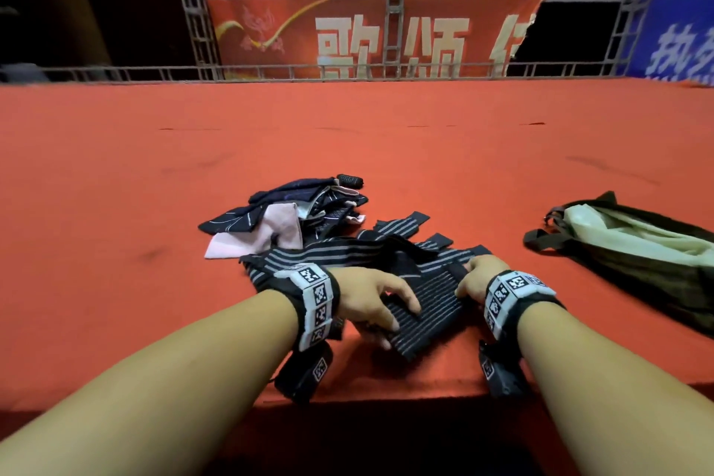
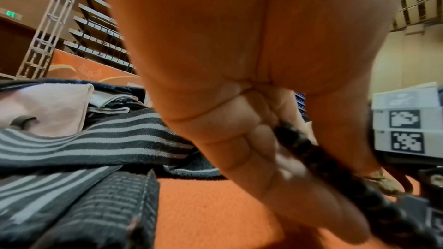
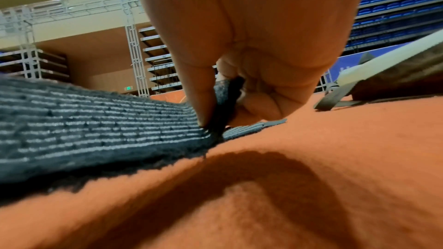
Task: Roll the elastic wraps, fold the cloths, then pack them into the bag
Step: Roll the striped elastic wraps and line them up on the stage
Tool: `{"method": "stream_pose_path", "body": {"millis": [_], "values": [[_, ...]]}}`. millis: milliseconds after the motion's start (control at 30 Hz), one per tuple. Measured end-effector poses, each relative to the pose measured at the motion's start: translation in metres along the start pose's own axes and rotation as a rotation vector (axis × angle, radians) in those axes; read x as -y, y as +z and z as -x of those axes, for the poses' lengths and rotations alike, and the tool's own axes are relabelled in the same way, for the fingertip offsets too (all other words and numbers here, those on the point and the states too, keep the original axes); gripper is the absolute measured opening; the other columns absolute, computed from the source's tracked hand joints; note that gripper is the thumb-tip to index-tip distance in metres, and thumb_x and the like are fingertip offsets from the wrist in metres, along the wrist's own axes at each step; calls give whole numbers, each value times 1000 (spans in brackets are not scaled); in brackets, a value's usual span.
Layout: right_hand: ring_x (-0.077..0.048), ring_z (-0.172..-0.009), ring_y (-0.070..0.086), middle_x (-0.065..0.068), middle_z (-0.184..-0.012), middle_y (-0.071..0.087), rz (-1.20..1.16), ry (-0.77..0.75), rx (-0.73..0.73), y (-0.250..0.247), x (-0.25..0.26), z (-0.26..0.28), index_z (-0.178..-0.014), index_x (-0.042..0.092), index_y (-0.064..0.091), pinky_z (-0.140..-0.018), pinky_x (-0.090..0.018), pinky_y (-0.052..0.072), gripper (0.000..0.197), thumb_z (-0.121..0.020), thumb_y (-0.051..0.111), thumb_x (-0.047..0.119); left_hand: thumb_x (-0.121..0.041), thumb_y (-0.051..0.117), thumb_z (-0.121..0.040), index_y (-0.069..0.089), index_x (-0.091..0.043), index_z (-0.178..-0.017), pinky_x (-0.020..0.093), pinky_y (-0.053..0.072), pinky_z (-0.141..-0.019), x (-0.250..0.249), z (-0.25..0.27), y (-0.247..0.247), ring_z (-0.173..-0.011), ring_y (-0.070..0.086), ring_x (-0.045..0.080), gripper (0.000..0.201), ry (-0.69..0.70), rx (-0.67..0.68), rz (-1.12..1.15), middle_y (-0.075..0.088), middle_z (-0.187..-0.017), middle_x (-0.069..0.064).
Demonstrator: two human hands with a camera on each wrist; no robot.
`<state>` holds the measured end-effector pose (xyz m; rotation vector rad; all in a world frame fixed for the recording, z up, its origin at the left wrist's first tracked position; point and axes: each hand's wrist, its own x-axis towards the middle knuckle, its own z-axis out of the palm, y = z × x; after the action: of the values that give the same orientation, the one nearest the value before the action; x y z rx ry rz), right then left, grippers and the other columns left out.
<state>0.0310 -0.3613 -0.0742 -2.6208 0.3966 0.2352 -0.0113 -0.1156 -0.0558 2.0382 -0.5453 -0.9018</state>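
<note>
The red banner [image 1: 371, 35] behind the railing reads 歌颂 in large pale characters

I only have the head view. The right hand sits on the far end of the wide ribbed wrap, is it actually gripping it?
Observer: Yes. The right wrist view shows the right hand pinching the wrap's dark end between thumb and fingers.
Operator: And the left hand?
Observer: The left wrist view shows the left hand with the wrap's near edge between fingers and thumb.
Operator: Is the wrap flat on the table?
Observer: Not at the right end: it rises off the red table up to the pinch.
</note>
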Motion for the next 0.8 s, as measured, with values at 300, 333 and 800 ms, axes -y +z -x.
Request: {"method": "stream_pose_path", "body": {"millis": [300,333,800], "values": [[-24,-81,58,-1,-78,57,175,-50,23,35,16,-3,-75,16,50,-57,-25,40,30,-79,80,18,1,53,-101,64,-11,-109,25,58,-69,16,5,16,-70,70,9,19,-27,48,-53,70,-86,4],[-24,-84,60,-2,-83,60,166,-45,10,38,13,-3,-78,16,51,-61,-26,42,30,-78,81,19,-9,57,-101,67,-13,-110,28,58,-73,14,2,16,-70,69,12,14,-21,-2,-178,70,-85,5],[-22,-64,62,-8,-77,71,-244,-74,-31,10,-25,-3,-79,13,69,-68,-35,56,9,-79,66,4,-35,64,-98,71,-19,-98,28,51,-82,13,-46,6,-74,61,9,17,50,-219,-411,69,-82,-5]]}}
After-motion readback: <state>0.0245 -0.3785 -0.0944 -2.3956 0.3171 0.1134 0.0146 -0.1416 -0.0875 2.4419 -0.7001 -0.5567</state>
